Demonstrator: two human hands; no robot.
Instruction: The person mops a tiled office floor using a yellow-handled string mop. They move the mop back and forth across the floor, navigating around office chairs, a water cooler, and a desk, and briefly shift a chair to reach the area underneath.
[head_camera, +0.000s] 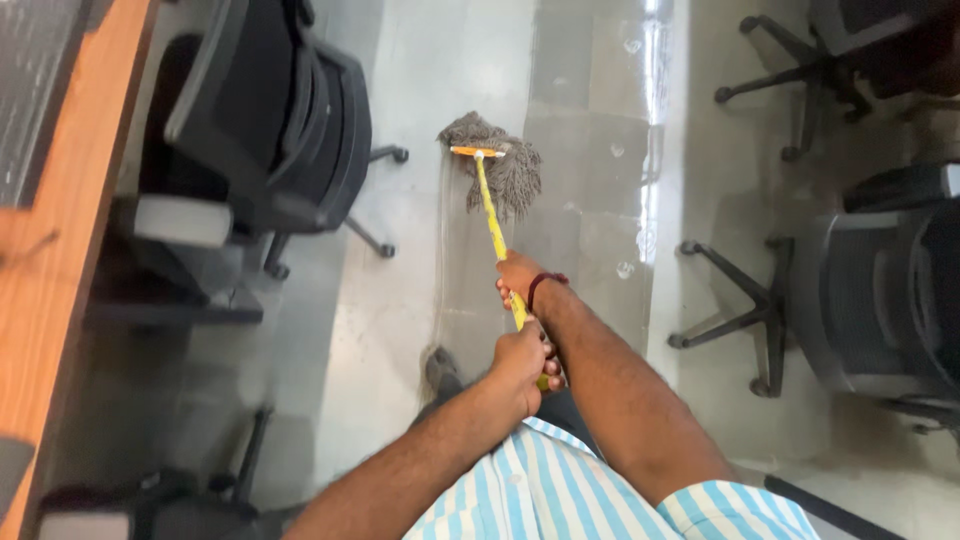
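Wet grey tiled floor (590, 120) among office chairs (270, 120)

— Where do your hands sit on the mop handle (495, 228)?

— Your right hand (518, 278) is further down the handle, toward the mop head (500, 165); your left hand (522, 360) grips nearer your body, behind the right.

— And around you?

— The mop head lies on the floor (400, 300) ahead of you. A chair (270, 130) stands to your left, beside the desk (50, 270) at the far left. Two more chairs, it seems, stand to your right: one near (860, 300), one further ahead (840, 50).
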